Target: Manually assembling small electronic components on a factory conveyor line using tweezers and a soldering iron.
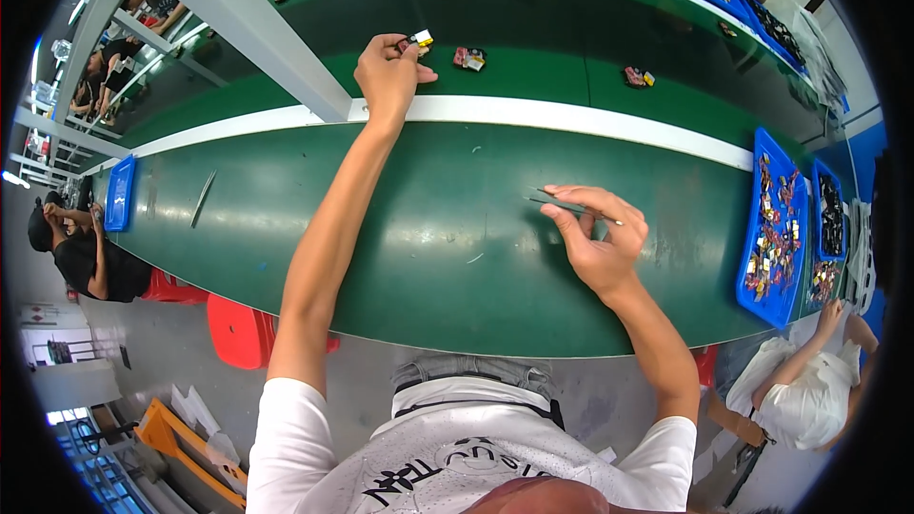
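Observation:
My left hand (388, 84) reaches over the white rail to the dark green belt, its fingers closed on a small component (422, 38) with red, yellow and white parts. The fingers partly hide that component. A similar small component (469, 59) lies on the belt just right of this hand. Above the near green tabletop, my right hand (606, 240) holds a pair of thin metal tweezers (552, 200) between thumb and fingers. The tweezers' tips point left and stand slightly apart, with nothing visible between them.
More small components sit along the belt, one (638, 77) to the right. A grey post (257, 33) rises beside my left arm. Blue trays (749, 287) stand at the right, another tray (119, 194) far left. A second thin tool (203, 198) lies on the tabletop. People work at both sides.

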Motion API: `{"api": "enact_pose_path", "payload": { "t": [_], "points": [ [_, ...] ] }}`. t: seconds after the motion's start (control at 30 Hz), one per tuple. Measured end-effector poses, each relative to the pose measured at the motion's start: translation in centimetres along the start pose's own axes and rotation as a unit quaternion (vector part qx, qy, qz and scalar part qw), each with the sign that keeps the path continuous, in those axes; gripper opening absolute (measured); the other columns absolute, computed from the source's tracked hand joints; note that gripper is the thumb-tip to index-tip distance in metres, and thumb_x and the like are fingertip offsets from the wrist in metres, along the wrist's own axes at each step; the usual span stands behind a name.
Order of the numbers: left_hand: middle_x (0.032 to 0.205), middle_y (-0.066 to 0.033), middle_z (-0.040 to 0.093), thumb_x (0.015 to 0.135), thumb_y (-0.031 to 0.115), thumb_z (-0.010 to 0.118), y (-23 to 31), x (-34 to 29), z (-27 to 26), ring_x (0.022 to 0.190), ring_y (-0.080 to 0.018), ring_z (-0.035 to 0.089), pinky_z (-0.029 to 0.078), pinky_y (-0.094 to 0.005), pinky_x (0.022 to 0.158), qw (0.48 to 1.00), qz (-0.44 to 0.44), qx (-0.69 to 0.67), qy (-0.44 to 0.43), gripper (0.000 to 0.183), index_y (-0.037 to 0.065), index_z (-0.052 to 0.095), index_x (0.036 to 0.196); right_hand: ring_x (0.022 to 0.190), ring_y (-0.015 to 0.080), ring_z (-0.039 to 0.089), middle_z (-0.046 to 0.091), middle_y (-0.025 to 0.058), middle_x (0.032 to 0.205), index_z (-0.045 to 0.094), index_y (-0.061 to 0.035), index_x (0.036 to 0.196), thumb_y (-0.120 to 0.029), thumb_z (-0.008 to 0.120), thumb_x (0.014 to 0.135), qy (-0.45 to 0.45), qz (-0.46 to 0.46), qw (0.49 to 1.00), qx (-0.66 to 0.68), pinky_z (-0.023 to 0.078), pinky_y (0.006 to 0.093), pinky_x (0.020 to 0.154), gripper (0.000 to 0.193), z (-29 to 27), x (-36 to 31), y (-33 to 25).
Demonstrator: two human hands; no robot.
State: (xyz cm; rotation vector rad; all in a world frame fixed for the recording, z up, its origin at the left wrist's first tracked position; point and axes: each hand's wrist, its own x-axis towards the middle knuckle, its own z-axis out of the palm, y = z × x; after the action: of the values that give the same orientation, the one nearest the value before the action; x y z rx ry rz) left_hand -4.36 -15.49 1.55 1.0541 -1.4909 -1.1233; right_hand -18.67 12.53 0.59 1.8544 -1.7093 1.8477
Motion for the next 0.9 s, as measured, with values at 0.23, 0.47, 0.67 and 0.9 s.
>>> {"api": "enact_pose_path", "payload": {
  "t": [0.23,0.47,0.67,0.9],
  "points": [
    [0.095,-0.0182,0.068,0.091,0.017,0.075,-3.4,3.4,1.1,0.090,-0.0359,0.072,0.057,-0.0441,0.079,0.893,0.171,0.395,0.129,0.031,-0.003,0.071,0.114,0.042,0.0070,0.046,0.081,0.0059,0.096,0.074,-0.0044,0.092,-0.002,0.088,0.078,-0.007,0.005,1.000,-0.002,0.037,0.0225,0.046,0.021,0.2,-0.1,0.2],
    [0.081,-0.0128,0.076,0.088,0.015,0.076,-3.2,4.8,2.4,0.070,-0.0252,0.073,0.056,-0.0387,0.061,0.940,0.113,0.318,-0.054,0.016,-0.002,0.077,0.090,0.041,0.0070,0.044,0.081,0.0060,0.095,0.074,-0.0043,0.092,-0.001,0.088,0.077,-0.022,0.004,1.000,0.010,0.037,0.0229,0.046,0.021,0.8,-0.1,-0.2],
    [0.089,-0.0191,0.077,0.081,0.018,0.081,-3.7,5.6,2.3,0.091,-0.0345,0.075,0.057,-0.0423,0.085,0.955,-0.020,0.279,-0.098,0.017,0.002,0.077,0.082,0.041,0.0066,0.043,0.081,0.0053,0.094,0.075,-0.0048,0.091,0.000,0.088,0.076,-0.023,0.004,1.000,-0.001,0.036,0.0229,0.046,0.021,0.7,-0.3,0.0],
    [0.085,-0.0131,0.076,0.087,0.009,0.073,-0.9,3.0,1.4,0.082,-0.0205,0.072,0.055,-0.0338,0.076,0.975,0.010,0.183,-0.125,0.011,0.000,0.074,0.093,0.041,0.0067,0.043,0.081,0.0053,0.092,0.075,-0.0043,0.092,0.000,0.088,0.075,-0.034,0.015,0.999,-0.003,0.036,0.0228,0.045,0.021,0.8,-0.2,-0.2]
  ]
}}
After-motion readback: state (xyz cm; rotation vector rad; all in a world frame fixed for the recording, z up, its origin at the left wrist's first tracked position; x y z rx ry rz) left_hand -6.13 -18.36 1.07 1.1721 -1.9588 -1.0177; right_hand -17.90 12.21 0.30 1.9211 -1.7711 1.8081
